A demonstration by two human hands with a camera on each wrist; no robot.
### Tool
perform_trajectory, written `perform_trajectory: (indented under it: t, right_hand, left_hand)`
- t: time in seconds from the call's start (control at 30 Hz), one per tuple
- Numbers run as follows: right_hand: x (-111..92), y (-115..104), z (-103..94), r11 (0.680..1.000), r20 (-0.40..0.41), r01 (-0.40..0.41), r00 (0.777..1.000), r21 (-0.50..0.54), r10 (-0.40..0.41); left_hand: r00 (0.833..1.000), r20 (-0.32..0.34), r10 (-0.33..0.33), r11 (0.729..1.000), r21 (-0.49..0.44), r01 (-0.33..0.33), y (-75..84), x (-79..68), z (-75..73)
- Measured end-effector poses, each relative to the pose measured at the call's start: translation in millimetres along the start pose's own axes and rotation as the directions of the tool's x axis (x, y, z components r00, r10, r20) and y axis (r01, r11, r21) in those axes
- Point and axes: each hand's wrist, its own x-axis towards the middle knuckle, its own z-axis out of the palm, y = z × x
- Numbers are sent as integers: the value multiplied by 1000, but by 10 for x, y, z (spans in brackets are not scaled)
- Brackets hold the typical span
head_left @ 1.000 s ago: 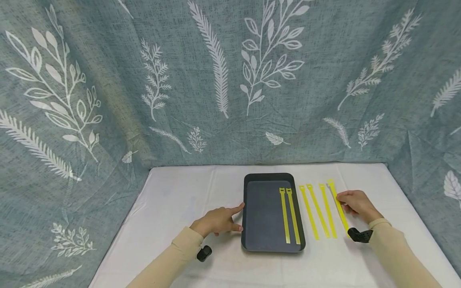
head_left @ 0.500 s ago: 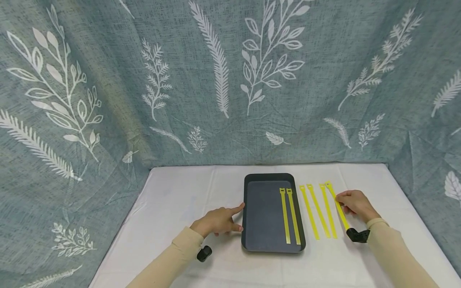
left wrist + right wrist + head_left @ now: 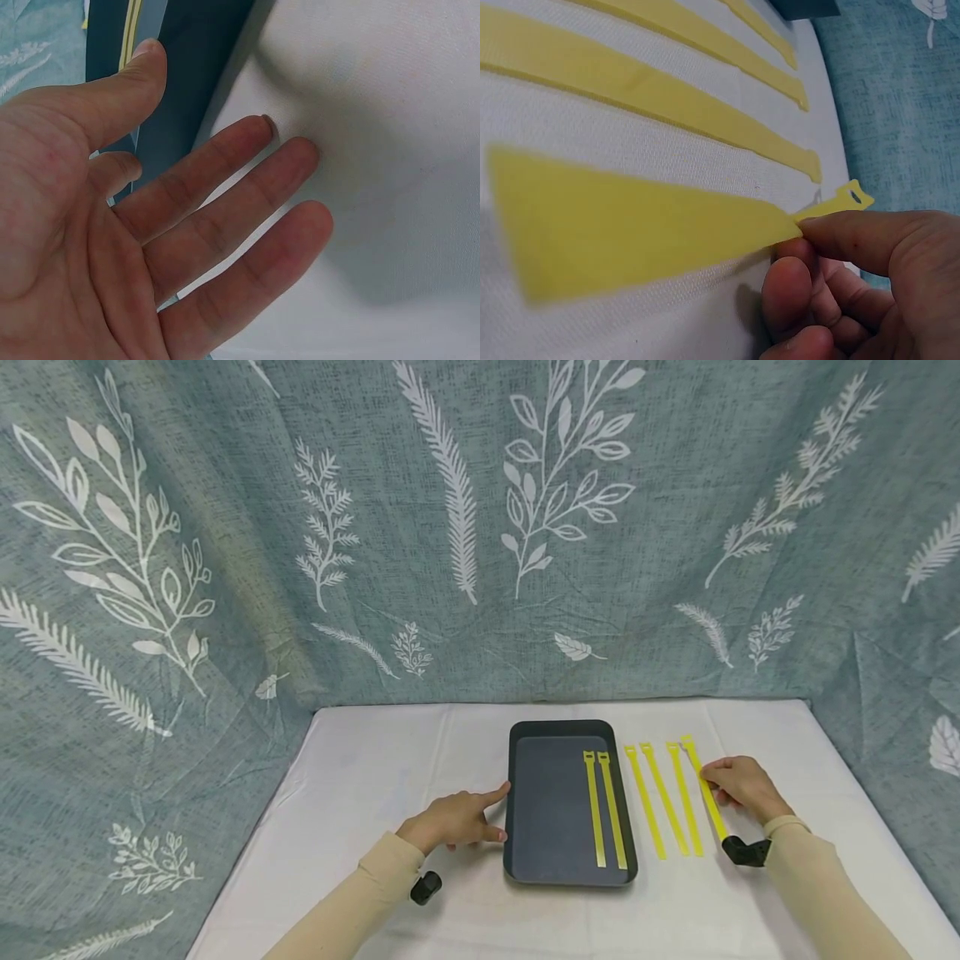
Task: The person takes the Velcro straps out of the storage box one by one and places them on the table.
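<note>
In the head view my right hand [image 3: 742, 783] pinches a yellow hook-and-loop cable tie [image 3: 712, 806] between thumb and fingers. The right wrist view shows that tie [image 3: 641, 229] raised over the cloth, its slotted head pointing away past the fingertips. Three more yellow cable ties [image 3: 663, 802] lie on the cloth to the hand's left. Two others [image 3: 595, 810] rest side by side along the right part of a dark grey tray [image 3: 547, 810]. My left hand [image 3: 459, 818] is at the tray's left wall, fingers spread and thumb low; its palm [image 3: 45, 225] holds nothing.
A white cloth [image 3: 375, 760] covers the table. Behind it and at both sides hangs a blue-green curtain [image 3: 450, 643] with white leaf prints. Black wrist cameras [image 3: 426, 888] sit under both sleeves.
The held cable tie's head has swung slightly left and then back right, while the right wrist has turned a little. The left hand and the tray look unchanged.
</note>
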Motion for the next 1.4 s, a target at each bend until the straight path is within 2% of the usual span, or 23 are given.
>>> perform_trajectory:
  t: [0.4,0.87,1.13,1.4]
  right_hand:
    - [-26,-12,-10,1000,11,-2,1000,-7,3]
    - [-35,28,-3,999,10,31,999,-13,-31]
    - [-84,11,10,999,-16,46,999,-22,-46]
    - [-67,32,31,1000,-25,28,999,-12,-28]
  left_hand:
    - [1000,-1,-4,1000,-9,4,-20,7,10]
    - [1000,4,-11,1000,10,11,-29,25,1]
    - [1000,3,-10,1000,22,10,-3,26,-20]
    - [1000,0,-9,999,41,9,1,29,-7]
